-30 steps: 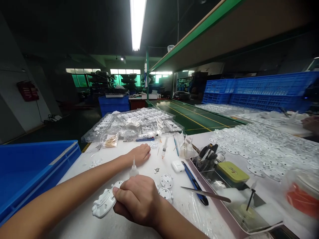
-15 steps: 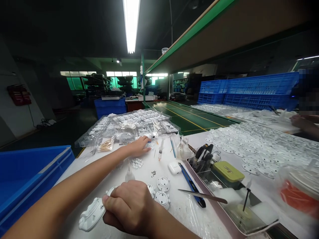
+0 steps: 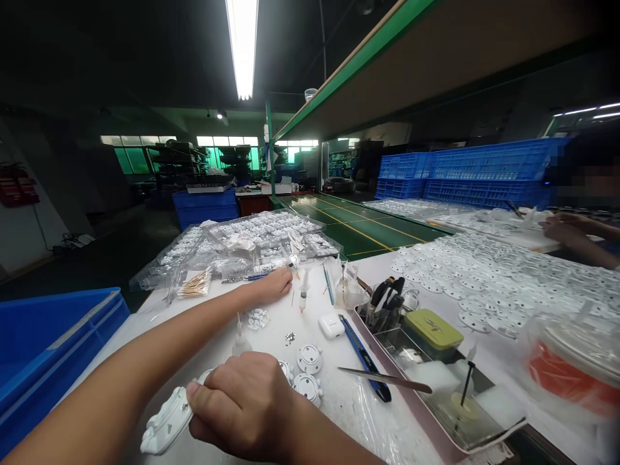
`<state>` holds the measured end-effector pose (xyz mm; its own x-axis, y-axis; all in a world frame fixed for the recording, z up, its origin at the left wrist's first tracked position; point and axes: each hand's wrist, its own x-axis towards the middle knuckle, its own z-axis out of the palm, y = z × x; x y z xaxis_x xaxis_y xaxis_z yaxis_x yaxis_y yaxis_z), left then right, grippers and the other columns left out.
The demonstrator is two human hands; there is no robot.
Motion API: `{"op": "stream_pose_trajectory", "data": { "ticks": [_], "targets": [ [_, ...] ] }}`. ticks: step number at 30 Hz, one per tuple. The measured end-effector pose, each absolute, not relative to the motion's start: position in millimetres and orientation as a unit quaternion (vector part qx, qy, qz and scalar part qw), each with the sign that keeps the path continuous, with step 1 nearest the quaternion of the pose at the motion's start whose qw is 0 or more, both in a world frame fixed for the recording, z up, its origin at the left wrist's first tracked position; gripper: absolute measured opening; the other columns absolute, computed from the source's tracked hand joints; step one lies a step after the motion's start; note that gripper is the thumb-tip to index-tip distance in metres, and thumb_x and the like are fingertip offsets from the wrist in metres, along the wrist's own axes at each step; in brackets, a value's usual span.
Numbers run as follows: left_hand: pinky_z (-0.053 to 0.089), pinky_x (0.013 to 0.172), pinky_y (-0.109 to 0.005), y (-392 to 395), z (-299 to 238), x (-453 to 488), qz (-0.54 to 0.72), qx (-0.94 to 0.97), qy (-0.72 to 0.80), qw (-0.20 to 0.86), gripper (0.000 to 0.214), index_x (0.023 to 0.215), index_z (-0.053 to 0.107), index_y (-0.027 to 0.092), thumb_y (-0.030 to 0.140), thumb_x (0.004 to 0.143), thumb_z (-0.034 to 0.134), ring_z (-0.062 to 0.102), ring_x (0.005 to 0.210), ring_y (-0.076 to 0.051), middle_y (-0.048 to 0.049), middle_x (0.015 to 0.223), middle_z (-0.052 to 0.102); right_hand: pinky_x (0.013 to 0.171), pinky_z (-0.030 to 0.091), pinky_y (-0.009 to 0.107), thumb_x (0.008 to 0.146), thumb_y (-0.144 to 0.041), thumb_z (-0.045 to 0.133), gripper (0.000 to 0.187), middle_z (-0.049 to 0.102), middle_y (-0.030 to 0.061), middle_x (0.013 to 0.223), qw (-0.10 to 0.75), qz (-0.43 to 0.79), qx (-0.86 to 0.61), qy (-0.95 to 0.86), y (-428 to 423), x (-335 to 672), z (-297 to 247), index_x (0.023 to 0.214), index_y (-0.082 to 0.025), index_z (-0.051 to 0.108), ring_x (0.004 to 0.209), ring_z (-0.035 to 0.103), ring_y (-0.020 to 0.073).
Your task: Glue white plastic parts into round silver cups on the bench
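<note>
1. White part (image 3: pixel 165 423), one in number: it is held above the desk (image 3: pixel 353 429) by the right hand (image 3: pixel 242 400), with its uneven edge sticking out left of the thumb. Those fingers are closed round it. A rounded white edge shows just past the thumb; whether it belongs to the same part I cannot tell.
2. Left hand (image 3: pixel 276 285), well beyond the right fingers: half a second ago its fingers were stretched out; now they are curled down. Whether they grip anything I cannot tell. By my judgement, the right hand alone bears the part while the left is occupied elsewhere.
3. Beyond the right knuckles: one squeeze bottle (image 3: pixel 241 342). To their right: three white discs (image 3: pixel 309 359), one partly hidden.
4. Between the two sets of fingers: one heap of white bits (image 3: pixel 258 320) and, further right, one cluster of metal bits (image 3: pixel 290 338), both too small to count.
5. Right of the left fingers: one syringe (image 3: pixel 303 292), one white case (image 3: pixel 330 326), one blue cutter (image 3: pixel 361 349) and one metal blade (image 3: pixel 402 382) crossing it.
6. Left of the left fingers: one bag of swabs (image 3: pixel 195 284), its sticks uncounted.
</note>
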<state>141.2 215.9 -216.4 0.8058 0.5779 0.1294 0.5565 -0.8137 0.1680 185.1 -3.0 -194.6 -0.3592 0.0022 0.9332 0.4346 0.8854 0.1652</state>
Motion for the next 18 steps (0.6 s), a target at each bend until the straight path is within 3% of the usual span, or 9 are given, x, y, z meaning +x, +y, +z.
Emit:
{"op": "stream_pose_trajectory", "data": {
  "ticks": [7, 11, 15, 18],
  "targets": [
    [0.041, 0.077, -0.035, 201.5, -208.0, 96.7, 0.069, 0.936, 0.34, 0.06, 0.027, 0.091, 0.045, 0.017, 0.033, 0.094, 0.024, 0.045, 0.082, -0.021, -0.0089, 0.093, 0.049, 0.041, 0.029, 0.025, 0.09, -0.017, 0.045, 0.009, 0.049, -0.0055, 0.056, 0.571, -0.212, -0.13, -0.783, -5.5, 185.4, -187.4, 0.088, -0.014, 0.053, 0.048, 0.044, 0.009],
    [0.038, 0.085, -0.036, 198.9, -191.4, 96.6, 0.043, 0.945, 0.321, 0.044, 0.026, 0.099, 0.05, 0.017, 0.037, 0.092, 0.034, 0.047, 0.093, -0.024, -0.0106, 0.104, 0.051, 0.041, 0.03, 0.025, 0.09, -0.018, 0.046, 0.007, 0.048, -0.0061, 0.056, 0.576, -0.217, -0.138, -0.776, -6.2, 185.2, -187.4, 0.087, -0.015, 0.052, 0.049, 0.045, 0.0085],
    [0.038, 0.09, -0.034, 202.1, -178.5, 122.2, 0.035, 0.959, 0.277, 0.053, 0.028, 0.116, 0.05, 0.021, 0.03, 0.093, 0.037, 0.048, 0.105, -0.024, -0.0104, 0.119, 0.049, 0.039, 0.029, 0.025, 0.088, -0.022, 0.049, 0.007, 0.046, -0.0068, 0.057, 0.55, -0.236, -0.149, -0.788, -2.8, 183.7, -193.9, 0.086, -0.016, 0.05, 0.048, 0.047, 0.0083],
    [0.043, 0.085, -0.031, 206.3, -179.5, 143.7, 0.031, 0.961, 0.264, 0.077, 0.03, 0.116, 0.054, 0.022, 0.022, 0.091, 0.037, 0.052, 0.101, -0.022, -0.0087, 0.118, 0.052, 0.038, 0.028, 0.025, 0.085, -0.025, 0.052, 0.009, 0.046, -0.0075, 0.058, 0.532, -0.247, -0.157, -0.795, 1.7, 181.6, -200.5, 0.088, -0.017, 0.049, 0.046, 0.047, 0.0079]
  ]
}}
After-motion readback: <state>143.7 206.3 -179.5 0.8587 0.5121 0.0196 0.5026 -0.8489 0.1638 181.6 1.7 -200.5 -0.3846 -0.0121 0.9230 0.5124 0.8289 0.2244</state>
